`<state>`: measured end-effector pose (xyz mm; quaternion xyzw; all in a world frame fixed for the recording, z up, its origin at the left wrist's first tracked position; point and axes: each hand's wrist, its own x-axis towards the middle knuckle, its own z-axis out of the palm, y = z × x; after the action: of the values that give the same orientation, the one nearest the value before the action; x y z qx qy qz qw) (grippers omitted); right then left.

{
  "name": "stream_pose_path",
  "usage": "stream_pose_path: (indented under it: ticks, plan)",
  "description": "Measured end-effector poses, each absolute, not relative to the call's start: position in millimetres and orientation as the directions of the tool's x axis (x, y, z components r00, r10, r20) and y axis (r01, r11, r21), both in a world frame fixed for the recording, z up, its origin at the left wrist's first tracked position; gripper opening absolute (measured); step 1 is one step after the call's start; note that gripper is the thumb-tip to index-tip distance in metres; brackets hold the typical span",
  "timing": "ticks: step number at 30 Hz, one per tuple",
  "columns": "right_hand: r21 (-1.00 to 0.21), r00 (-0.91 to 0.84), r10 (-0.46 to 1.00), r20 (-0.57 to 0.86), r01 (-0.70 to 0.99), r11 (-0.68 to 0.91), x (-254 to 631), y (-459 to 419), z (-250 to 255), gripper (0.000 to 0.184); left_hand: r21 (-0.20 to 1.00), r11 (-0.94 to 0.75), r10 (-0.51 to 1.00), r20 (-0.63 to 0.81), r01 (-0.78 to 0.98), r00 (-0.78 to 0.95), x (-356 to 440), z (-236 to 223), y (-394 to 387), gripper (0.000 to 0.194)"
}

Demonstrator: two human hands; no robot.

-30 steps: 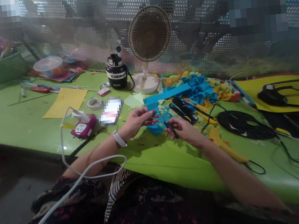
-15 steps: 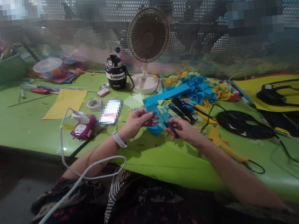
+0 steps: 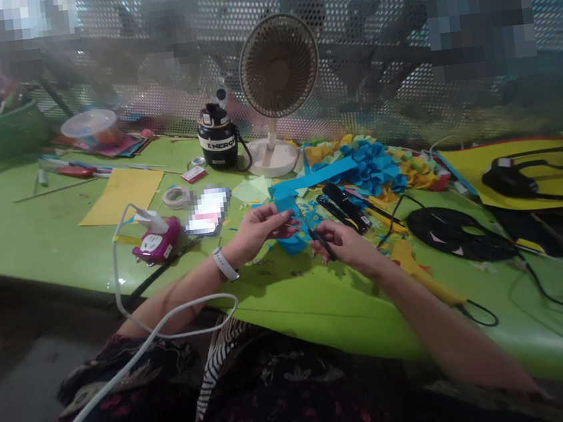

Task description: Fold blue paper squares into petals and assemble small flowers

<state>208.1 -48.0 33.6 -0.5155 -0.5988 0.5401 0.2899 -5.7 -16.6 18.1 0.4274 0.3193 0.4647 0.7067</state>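
Head view: on my feed, the left hand [image 3: 263, 229] is pinched narrow, thumb and fingertips together on a blue paper piece [image 3: 285, 205]. The right hand [image 3: 343, 245] is curled around dark-handled scissors [image 3: 322, 243], their tips pointing to about 11 o'clock, near the blue paper; I cannot tell whether the blades touch it. Both hands are above the green counter [image 3: 271, 299], and blue scraps [image 3: 307, 215] lie just beyond and beneath them.

Taking the hands as my dial's centre, I have the fan [image 3: 279, 70] at 12 o'clock and the black bottle [image 3: 219, 150] at 11. A phone [image 3: 208, 212] lies near the left hand at 10, with a yellow sheet [image 3: 121, 195] farther out that way, and a purple power socket [image 3: 157, 244] sits at 9. At 2 o'clock I see a black tool [image 3: 346, 207] close by, then a heap of cut paper [image 3: 372, 168]. A yellow corded tool [image 3: 427, 279] lies at 4. A white cable [image 3: 116, 268] crosses my view of the left forearm [image 3: 180, 295].
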Motion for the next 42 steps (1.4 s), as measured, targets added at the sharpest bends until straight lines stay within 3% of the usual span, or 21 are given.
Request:
stream_pose_path:
  ticks: [15, 42]
  plan:
    - [-0.92, -0.261, 0.952, -0.161, 0.39, -0.049, 206.2, -49.7, 37.2, 0.061, 0.908, 0.193, 0.927, -0.045, -0.373, 0.372, -6.6, 16.5, -15.2, 0.037]
    - [-0.915, -0.261, 0.954, -0.147, 0.401, -0.031, 204.9, -52.9, 39.5, 0.057, 0.909, 0.206, 0.925, -0.061, -0.361, 0.375, -4.7, 15.4, -17.1, 0.037]
